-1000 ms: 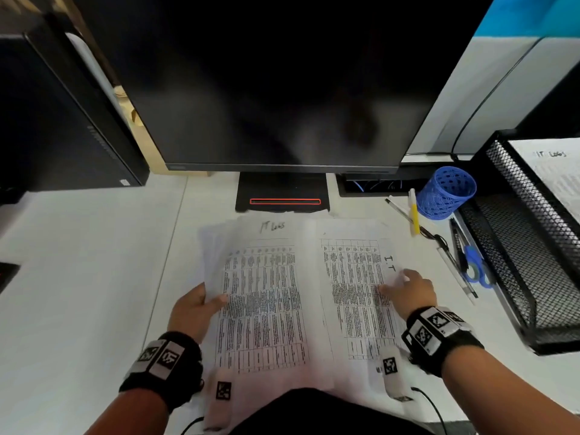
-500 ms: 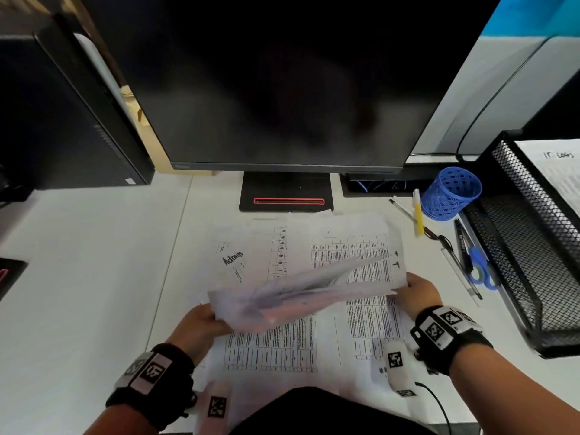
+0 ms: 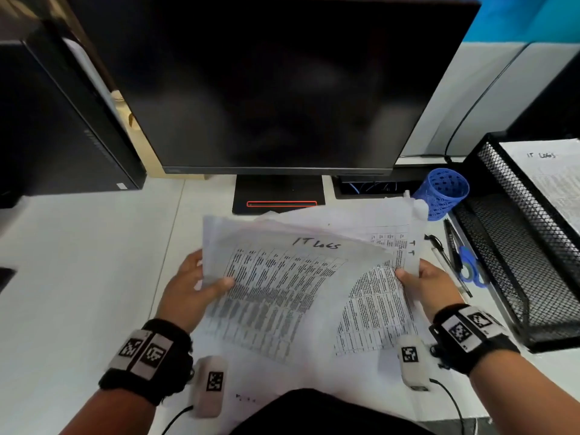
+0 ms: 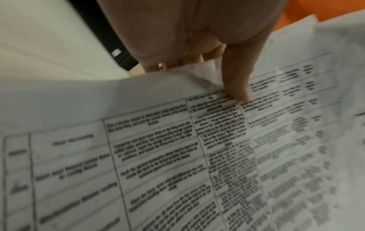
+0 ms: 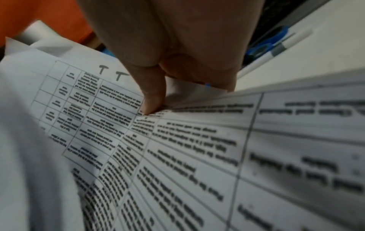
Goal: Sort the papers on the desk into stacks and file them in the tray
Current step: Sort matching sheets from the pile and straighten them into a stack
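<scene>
A bundle of printed table sheets headed "IT Logs" [image 3: 276,277] is held up off the desk, tilted, its right side lying over a second pile of sheets [image 3: 373,306] marked "T". My left hand [image 3: 207,284] pinches the bundle's left edge, thumb on top [image 4: 235,81] and fingers underneath. My right hand [image 3: 411,277] pinches the right edge of the second pile, thumb pressed on the print [image 5: 152,96]. The black mesh tray [image 3: 514,252] stands at the right, with an "IT Logs" sheet [image 3: 552,177] on its upper tier.
A dark monitor [image 3: 270,89] and its base [image 3: 279,196] stand just behind the papers. A blue pen cup [image 3: 444,193], pens [image 3: 448,268] and blue scissors [image 3: 470,268] lie between papers and tray. A black computer case [image 3: 56,127] is far left. More sheets [image 3: 282,381] lie near me.
The two piles lay flat side by side under my hands. My left hand lifted its pile and swung it right over the other; now both hands hold the papers raised.
</scene>
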